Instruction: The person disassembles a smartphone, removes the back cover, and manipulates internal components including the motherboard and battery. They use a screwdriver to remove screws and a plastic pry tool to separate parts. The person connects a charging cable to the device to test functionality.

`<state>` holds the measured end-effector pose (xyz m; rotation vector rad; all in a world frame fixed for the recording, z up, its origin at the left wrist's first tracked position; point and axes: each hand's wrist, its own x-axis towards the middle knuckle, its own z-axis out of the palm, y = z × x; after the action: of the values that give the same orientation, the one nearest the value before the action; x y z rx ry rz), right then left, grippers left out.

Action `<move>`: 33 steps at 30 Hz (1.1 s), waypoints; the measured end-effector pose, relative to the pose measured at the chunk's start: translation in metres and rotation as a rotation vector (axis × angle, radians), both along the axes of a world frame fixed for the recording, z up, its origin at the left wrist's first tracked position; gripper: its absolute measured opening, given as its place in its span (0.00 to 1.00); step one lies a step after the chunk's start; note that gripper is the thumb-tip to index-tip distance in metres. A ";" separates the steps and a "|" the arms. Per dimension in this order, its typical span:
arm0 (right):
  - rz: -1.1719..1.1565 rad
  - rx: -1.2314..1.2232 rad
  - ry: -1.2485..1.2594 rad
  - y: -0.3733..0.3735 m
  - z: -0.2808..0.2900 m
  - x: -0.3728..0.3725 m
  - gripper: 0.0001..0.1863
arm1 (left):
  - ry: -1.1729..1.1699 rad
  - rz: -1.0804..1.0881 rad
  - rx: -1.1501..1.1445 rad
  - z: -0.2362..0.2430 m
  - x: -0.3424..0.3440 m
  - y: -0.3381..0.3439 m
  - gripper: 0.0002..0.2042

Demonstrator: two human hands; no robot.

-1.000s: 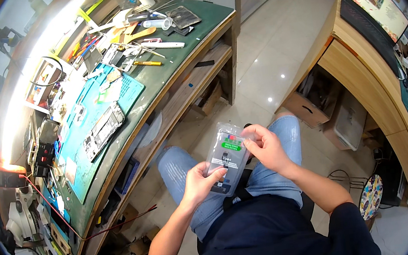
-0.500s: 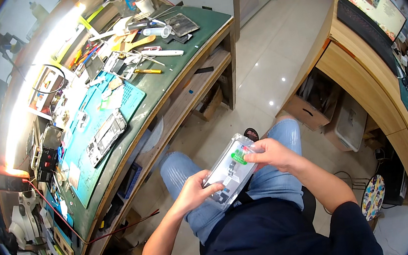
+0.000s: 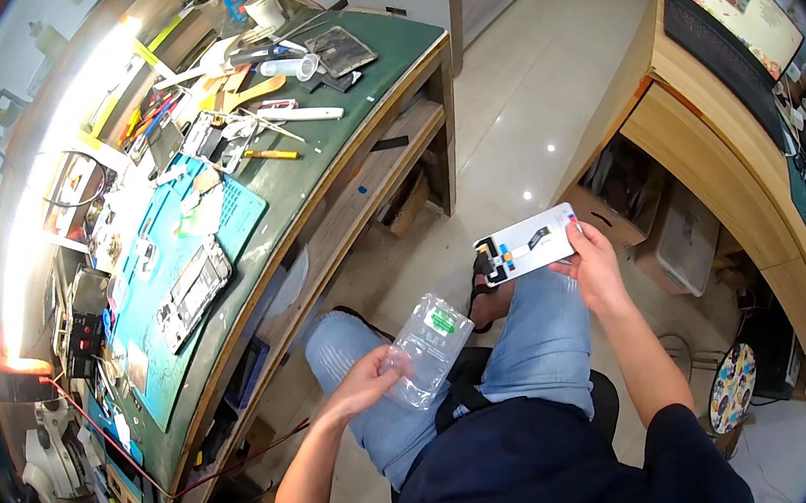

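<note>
My left hand (image 3: 375, 379) is closed on a clear plastic package (image 3: 432, 352) with a green label, held over my thighs. My right hand (image 3: 591, 265) grips one end of a thin white panel (image 3: 525, 242), which looks like a phone screen part with a dark ribbon cable and small coloured tabs, held out above my right knee. On the bench at the left, an opened phone (image 3: 193, 290) lies on a blue mat (image 3: 239, 206).
The green workbench (image 3: 390, 54) carries scattered tools, a lit lamp (image 3: 60, 122) and a red cable. At the right stands a wooden desk (image 3: 698, 138) with an open laptop (image 3: 732, 0), boxes below and a patterned round stool (image 3: 734, 388). A tiled floor runs between.
The white panel has come out of the plastic package. My right hand has moved it up and to the right, while my left hand keeps the package lower down.
</note>
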<state>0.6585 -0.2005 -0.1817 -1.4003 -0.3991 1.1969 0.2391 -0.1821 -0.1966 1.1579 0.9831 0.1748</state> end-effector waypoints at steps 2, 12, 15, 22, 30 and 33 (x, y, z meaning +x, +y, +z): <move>-0.068 0.002 0.058 -0.001 -0.012 0.013 0.18 | -0.021 0.022 -0.064 -0.033 0.002 0.015 0.12; -0.140 -0.143 0.133 0.013 -0.025 0.016 0.16 | -0.060 0.624 -0.105 -0.192 0.083 0.223 0.24; -0.081 -0.141 0.115 0.030 -0.024 0.007 0.17 | -0.217 0.738 -0.158 -0.247 0.063 0.243 0.29; 0.139 -0.082 -0.042 0.059 -0.008 -0.032 0.18 | -0.333 0.255 -0.235 -0.105 0.104 0.153 0.34; 0.696 0.209 -0.042 0.087 0.066 -0.099 0.22 | -0.523 0.104 -0.065 0.027 0.054 0.076 0.14; 0.546 0.556 -0.244 0.081 0.082 -0.119 0.29 | -0.880 0.306 -0.356 0.072 0.036 0.040 0.08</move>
<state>0.5394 -0.1200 -0.0993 -0.9683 -1.2460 1.2099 0.2750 -0.1421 -0.1243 0.4932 0.3655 0.6640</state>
